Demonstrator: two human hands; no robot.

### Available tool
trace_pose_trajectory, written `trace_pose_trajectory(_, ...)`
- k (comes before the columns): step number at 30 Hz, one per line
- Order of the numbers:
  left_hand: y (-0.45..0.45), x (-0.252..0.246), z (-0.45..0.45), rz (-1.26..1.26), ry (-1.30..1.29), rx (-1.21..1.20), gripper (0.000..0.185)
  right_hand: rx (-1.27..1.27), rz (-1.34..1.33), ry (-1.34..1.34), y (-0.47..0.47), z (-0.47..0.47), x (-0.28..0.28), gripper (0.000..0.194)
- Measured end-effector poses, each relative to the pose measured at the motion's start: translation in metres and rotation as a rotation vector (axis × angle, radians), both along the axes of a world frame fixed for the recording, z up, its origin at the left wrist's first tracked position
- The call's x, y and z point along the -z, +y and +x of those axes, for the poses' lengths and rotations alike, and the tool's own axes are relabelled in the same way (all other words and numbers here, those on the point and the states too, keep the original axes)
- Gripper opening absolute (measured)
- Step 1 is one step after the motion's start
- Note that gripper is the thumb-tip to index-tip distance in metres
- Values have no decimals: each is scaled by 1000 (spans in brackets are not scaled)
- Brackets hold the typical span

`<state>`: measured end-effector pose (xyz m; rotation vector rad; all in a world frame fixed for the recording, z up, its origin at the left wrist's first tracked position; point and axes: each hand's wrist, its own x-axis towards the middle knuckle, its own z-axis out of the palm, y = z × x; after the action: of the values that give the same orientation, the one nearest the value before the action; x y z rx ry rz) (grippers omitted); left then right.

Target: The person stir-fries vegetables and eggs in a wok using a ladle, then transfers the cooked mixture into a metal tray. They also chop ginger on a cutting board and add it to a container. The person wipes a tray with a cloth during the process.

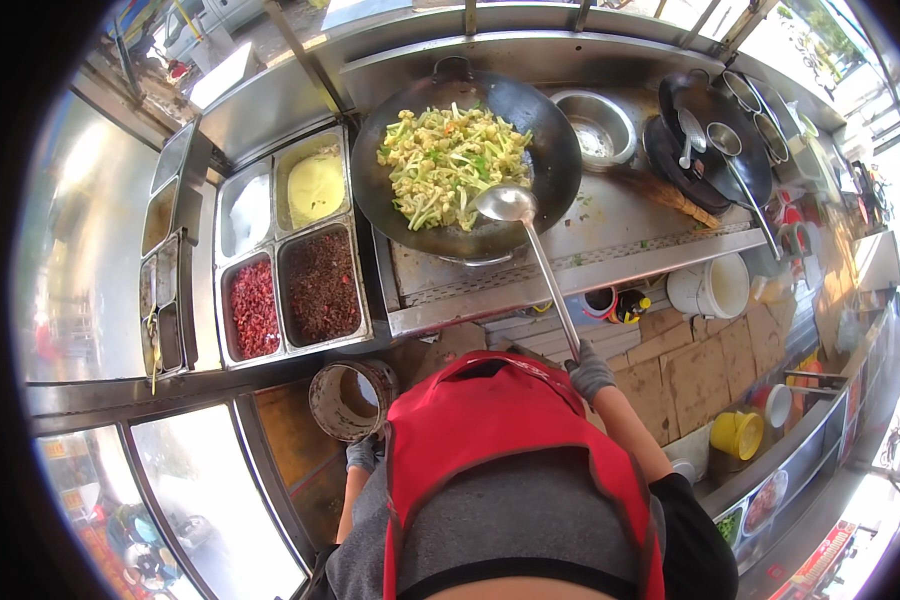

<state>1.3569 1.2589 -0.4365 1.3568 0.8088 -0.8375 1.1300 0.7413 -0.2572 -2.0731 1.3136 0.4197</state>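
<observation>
My right hand (592, 370), in a grey glove, grips the end of a long metal ladle (508, 202). The ladle's bowl rests at the near right edge of chopped cauliflower and green stalks (454, 161). This food lies in a large dark wok (555, 157) with loop handles at its far and near sides. My left hand (362, 454), also gloved, hangs low at my left side, next to the rim of a stained bucket (322, 401). Its fingers are partly hidden by my red apron (487, 420), so whether it holds anything is unclear.
Left of the wok sit metal pans of red chopped food (253, 309), dark crumbly food (320, 285), white contents (249, 214) and yellow contents (316, 187). To the right are a steel bowl (624, 127), a straw brush (664, 196) and a second wok (754, 169). A white bucket (690, 289) stands below.
</observation>
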Motion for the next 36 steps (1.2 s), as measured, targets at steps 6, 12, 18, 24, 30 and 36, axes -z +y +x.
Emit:
trace_pose_trajectory(6,-26,-37,-3,100,50,-132,17,21,11,-38,1,3,-5,61)
trace_pose_trajectory(12,-29,-45,-6,145,17,-8,14,-1,-37,-61,3,-4,2,59)
trace_pose_trajectory(18,-31,-52,-16,139,42,-73,15,32,-92,-335,2,-6,14,57)
trace_pose_trajectory(24,-22,-36,-18,130,-112,121,14,-94,-249,-135,-41,78,-36,48)
trace_pose_trajectory(30,-19,-32,-12,121,2,52,7,-285,-229,-6,-93,198,-99,44)
trace_pose_trajectory(36,-19,-73,-8,248,-47,182,6,-313,-192,-10,-76,140,-90,43)
